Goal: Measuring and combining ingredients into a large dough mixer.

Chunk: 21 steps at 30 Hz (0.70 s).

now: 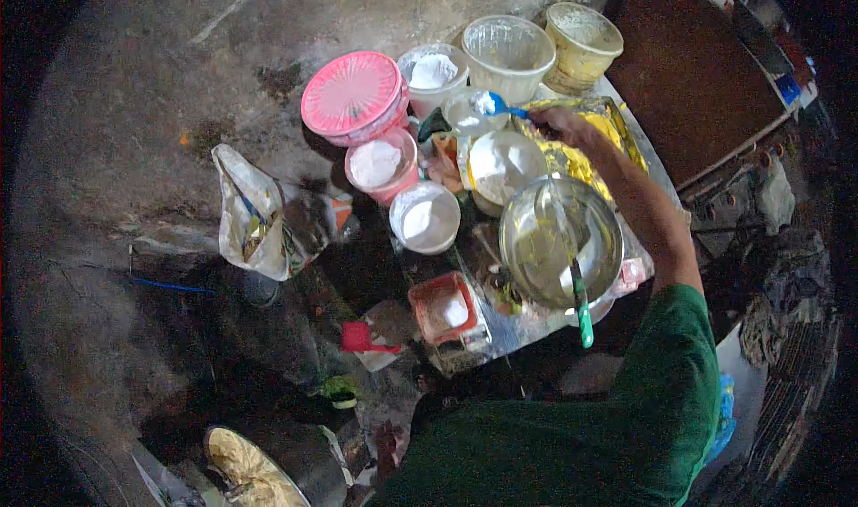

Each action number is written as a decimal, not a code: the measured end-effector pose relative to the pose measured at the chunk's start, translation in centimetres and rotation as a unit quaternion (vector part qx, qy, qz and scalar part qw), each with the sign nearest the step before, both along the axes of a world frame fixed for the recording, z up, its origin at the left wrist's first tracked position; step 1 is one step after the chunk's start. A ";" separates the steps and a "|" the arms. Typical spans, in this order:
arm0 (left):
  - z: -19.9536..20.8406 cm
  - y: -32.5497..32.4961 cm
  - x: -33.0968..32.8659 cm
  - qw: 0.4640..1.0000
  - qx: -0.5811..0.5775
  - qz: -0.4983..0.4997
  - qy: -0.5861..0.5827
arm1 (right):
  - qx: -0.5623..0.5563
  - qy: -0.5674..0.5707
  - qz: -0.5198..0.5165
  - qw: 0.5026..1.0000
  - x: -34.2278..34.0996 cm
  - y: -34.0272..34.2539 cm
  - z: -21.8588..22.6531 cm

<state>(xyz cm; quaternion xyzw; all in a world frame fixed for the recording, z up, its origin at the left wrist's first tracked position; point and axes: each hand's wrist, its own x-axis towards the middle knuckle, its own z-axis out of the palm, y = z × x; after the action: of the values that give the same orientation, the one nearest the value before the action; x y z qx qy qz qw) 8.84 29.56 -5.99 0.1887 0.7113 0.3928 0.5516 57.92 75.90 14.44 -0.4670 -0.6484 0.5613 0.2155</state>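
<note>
My right hand (559, 125) reaches over the far side of the table and is closed round the handle of a blue spoon (511, 109). White powder (487, 103) lies at the spoon's tip, above a small translucent bowl (465, 118). Just nearer stands a round tub of white powder (508, 166). Below my forearm is a wide metal bowl (527, 270), and a whisk with a green handle (583, 315) rests across it. I cannot make out my left hand.
Left of the bowls stand a pink-lidded tub (353, 96), a pink tub of powder (382, 163) and a white one (424, 221). Empty-looking buckets (508, 47) line the far edge. A red container (442, 309) sits at the near edge, with an open sack (250, 217) further left.
</note>
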 end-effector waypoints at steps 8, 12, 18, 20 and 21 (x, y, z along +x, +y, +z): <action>-10.7 -31.2 -4.7 0.992 -0.127 -0.024 0.002 | -0.087 0.055 -0.085 0.991 -2.4 -18.1 13.9; -15.7 -33.2 -6.9 0.954 -0.008 0.105 -0.280 | -0.115 0.051 -0.056 0.990 -5.0 -28.6 16.4; -15.3 -36.9 -5.4 0.979 -0.112 0.134 -0.109 | -0.227 0.084 -0.132 0.961 -9.8 -44.2 14.7; -16.1 -43.7 -8.7 0.910 -0.087 0.186 -0.360 | -0.250 0.140 -0.128 0.950 -11.3 -46.1 9.9; -17.5 -44.0 -9.2 0.776 -0.033 0.229 -0.587 | -0.271 0.146 -0.091 0.947 -13.2 -46.2 6.9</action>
<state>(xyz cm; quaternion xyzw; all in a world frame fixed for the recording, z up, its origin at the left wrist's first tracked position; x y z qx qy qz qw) -0.39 -14.46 -23.53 -0.2654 0.2839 0.5181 0.7619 44.71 29.73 21.38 -0.4774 -0.3878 0.7562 0.2233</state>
